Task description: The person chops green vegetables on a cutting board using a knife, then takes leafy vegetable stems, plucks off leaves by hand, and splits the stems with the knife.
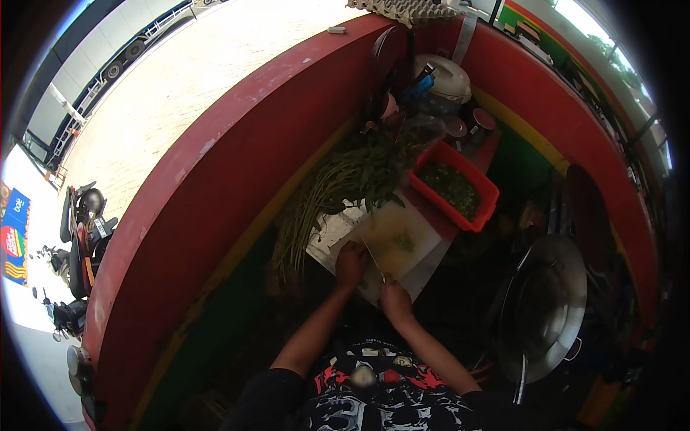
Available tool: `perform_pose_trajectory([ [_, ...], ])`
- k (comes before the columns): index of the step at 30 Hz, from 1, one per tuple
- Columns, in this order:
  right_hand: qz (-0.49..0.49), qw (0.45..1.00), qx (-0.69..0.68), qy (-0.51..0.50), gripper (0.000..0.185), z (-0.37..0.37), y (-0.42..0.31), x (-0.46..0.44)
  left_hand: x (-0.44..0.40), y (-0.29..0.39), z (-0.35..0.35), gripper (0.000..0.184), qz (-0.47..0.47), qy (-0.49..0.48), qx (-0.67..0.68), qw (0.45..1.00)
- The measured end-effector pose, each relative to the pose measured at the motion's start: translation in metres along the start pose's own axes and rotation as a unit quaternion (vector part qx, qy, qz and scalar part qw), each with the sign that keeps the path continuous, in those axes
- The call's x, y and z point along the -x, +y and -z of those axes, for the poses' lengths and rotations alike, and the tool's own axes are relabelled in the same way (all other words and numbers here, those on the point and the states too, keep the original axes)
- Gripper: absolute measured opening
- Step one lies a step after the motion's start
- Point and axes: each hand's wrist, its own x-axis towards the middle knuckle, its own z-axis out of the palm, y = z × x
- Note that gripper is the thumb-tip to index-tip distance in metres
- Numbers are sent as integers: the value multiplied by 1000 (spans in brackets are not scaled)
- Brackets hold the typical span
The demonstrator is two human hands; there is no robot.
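My right hand [396, 300] is closed around the handle of a knife [375, 260], whose thin blade points up and left across the near edge of a pale cutting board [424, 241]. Beside the blade, my left hand [351, 263] is curled at the board's left edge; whatever its fingers hold is hidden in shadow. A small heap of chopped greens [404, 242] lies on the board. Long-stemmed leafy greens [327, 179] are piled to the left and beyond. Past the board's far right corner stands a red plastic basin [491, 205] holding more chopped greens [449, 188].
A shiny silvery sheet [329, 231] lies left of the board. On the right sits a large metal wok [575, 287] with a metal handle [521, 381] leaning in it. A lidded pot [447, 75] stands in the far corner. A red wall [215, 179] curves around the left.
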Motion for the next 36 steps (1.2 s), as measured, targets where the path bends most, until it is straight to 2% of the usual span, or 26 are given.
perform_pose_trajectory([
  [6,42,997,-55,20,24,2,-2,-17,1,1,3,17,-12,1,-11,1000],
  [12,13,1000,-25,-14,28,9,-4,4,3,2,4,18,-11,1,2,1000],
  [18,26,999,-7,20,27,-6,4,-5,5,0,2,19,-11,1,18,1000],
  [24,-33,998,-26,39,23,19,24,7,4,3,-4,18,-19,10,-28,999],
  [26,29,993,-57,95,23,26,30,16,4,-2,-15,20,-75,-29,6,997],
  [30,23,996,-81,34,25,46,25,39,-12,10,-5,22,-37,-34,94,994],
  [32,18,997,-78,-19,26,50,32,41,-27,1,5,23,60,19,159,985],
  [36,-2,996,-55,-67,28,53,46,29,-55,-6,22,23,88,35,125,988],
])
